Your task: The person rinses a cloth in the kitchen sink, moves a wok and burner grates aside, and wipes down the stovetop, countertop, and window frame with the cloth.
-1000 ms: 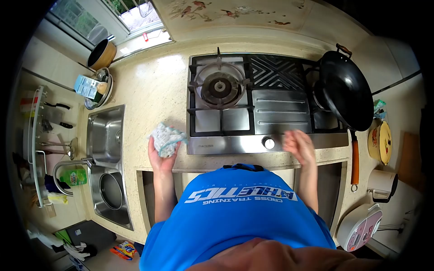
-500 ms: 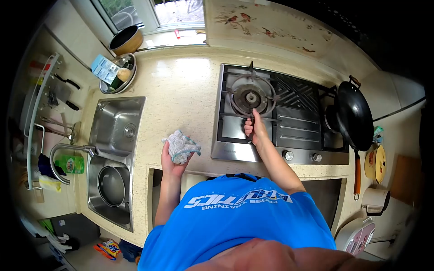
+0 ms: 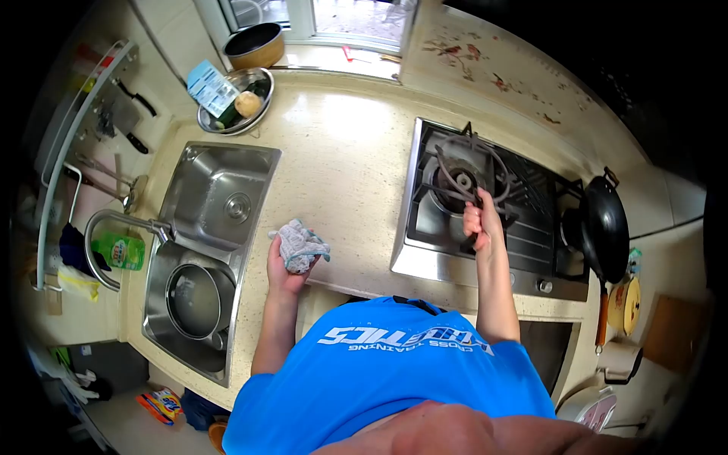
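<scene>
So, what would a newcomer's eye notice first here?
Probably the bright blue shirt at bottom centre. Next, the right hand grips a dark metal grate, seemingly tilted over the left burner, while the left hand holds a crumpled cloth left of the stove. The black wok also stands out at the stove's right end.

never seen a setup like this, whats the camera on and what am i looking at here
There is no machine here, just a person working bare-handed; every picture comes from one head-worn camera. The left hand holds a crumpled cloth over the counter. The right hand grips a burner grate, which looks tilted up from the stove. A black wok sits on the stove's right side. A filled bowl stands on the counter beyond the sink, which holds a round pan.
</scene>
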`<state>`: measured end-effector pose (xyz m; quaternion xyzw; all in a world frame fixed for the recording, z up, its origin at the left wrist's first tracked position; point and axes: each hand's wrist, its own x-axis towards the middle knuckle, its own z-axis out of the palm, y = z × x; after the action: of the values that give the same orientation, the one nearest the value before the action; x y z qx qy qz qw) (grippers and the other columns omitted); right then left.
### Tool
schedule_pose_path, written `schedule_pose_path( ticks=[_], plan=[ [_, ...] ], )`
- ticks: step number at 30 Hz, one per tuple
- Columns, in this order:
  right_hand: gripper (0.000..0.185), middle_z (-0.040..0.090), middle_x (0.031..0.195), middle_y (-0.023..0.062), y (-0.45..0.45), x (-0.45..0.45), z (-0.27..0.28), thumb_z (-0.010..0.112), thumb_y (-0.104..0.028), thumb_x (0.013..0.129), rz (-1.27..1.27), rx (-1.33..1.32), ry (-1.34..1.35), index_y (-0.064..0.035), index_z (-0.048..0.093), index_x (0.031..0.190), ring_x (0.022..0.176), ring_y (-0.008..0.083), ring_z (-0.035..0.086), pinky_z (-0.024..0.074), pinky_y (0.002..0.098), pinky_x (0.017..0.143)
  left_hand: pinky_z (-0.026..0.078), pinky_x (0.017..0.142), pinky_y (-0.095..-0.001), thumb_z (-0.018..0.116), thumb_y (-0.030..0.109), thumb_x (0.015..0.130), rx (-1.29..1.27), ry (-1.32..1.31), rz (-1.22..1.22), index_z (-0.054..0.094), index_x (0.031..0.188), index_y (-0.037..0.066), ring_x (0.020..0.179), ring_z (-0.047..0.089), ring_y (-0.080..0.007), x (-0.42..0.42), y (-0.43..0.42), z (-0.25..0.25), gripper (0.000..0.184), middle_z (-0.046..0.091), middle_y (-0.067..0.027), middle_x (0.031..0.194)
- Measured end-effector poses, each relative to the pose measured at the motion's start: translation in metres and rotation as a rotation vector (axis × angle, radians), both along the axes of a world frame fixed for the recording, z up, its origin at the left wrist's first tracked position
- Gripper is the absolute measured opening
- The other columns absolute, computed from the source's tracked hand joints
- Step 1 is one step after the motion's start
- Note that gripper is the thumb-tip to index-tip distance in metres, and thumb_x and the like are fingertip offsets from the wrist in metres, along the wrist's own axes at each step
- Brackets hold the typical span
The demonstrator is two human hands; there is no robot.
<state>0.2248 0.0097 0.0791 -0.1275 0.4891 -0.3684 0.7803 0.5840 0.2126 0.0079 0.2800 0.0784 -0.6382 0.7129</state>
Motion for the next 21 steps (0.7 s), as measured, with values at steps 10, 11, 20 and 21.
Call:
schedule_pose_path(
  ticks=[10,11,20,21],
  plan=[
    [0.038,0.03,0.051,-0.0092,0.049,0.086,0.039,0.058,-0.044,0.088,0.205,-0.031,0.035,-0.0089,0.048,0.077,0.036,0.0013,0.022,0.0173,0.0165,0.029,0.044,0.091,-0.0544,0.035,0.044,0.095,0.025,0.002,0.089,0.047,0.13,0.011,0.111,0.055,-0.0339,0.026,0.01,-0.007,0.049,0.056,-0.017,0.123],
    [0.038,0.029,0.051,-0.0091,0.049,0.1,0.036,0.057,-0.044,0.088,0.254,-0.041,0.041,-0.009,0.048,0.077,0.036,0.0013,0.022,0.0171,0.0167,0.029,0.044,0.091,-0.0544,0.035,0.044,0.095,0.028,0.004,0.099,0.047,0.13,0.011,0.111,0.055,-0.0339,0.03,0.014,-0.006,0.049,0.056,-0.017,0.123],
    [0.035,0.028,0.051,-0.0082,0.061,0.228,-0.001,0.06,-0.038,0.086,0.486,-0.086,0.055,-0.0093,0.045,0.073,0.037,0.0035,0.023,0.015,0.0222,0.032,0.048,0.088,-0.05,0.038,0.042,0.094,-0.008,-0.221,0.42,0.045,0.132,0.007,0.106,0.057,-0.0333,0.07,0.075,0.01,0.052,0.057,-0.0171,0.121],
    [0.035,0.028,0.051,-0.0081,0.064,0.236,-0.006,0.06,-0.037,0.086,0.482,-0.1,0.055,-0.0094,0.045,0.073,0.037,0.0037,0.024,0.0152,0.0225,0.032,0.048,0.088,-0.0498,0.037,0.042,0.095,-0.008,-0.219,0.451,0.044,0.133,0.007,0.106,0.057,-0.0336,0.073,0.083,0.009,0.052,0.057,-0.0174,0.121]
  ],
)
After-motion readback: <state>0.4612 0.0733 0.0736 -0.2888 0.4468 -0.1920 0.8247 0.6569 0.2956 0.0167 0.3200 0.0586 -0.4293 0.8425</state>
